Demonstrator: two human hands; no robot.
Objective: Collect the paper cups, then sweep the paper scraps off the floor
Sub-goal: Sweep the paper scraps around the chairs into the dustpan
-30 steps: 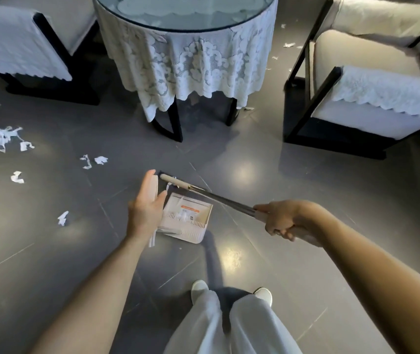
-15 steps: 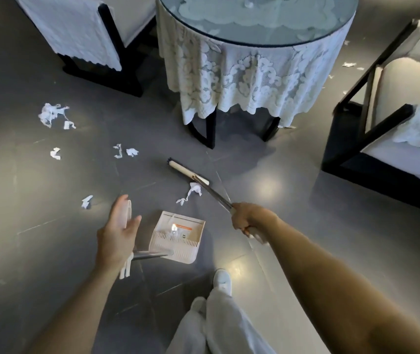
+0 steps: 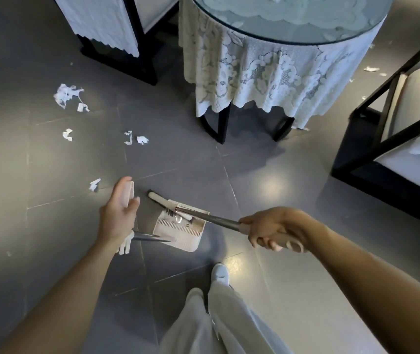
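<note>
Right grip point(image 3: 267, 231) clamped the broom point(image 3: 214, 218), its head at the dustpan point(image 3: 183, 236), which the left grip point(image 3: 119, 213) held by its handle. Sweeping step: paper scraps point(image 3: 67, 94) lay leftward on the floor point(image 3: 50, 226), likely calling for repositioning there.

Dim indoor scene, soft cool light, wide-angle bend.
Pale glare patches shine on the grey floor point(image 3: 267, 185) near the middle; dark shadow pools under the tabletop point(image 3: 293, 19); edges curve and the near trousers point(image 3: 204, 328) blur slightly.
</note>
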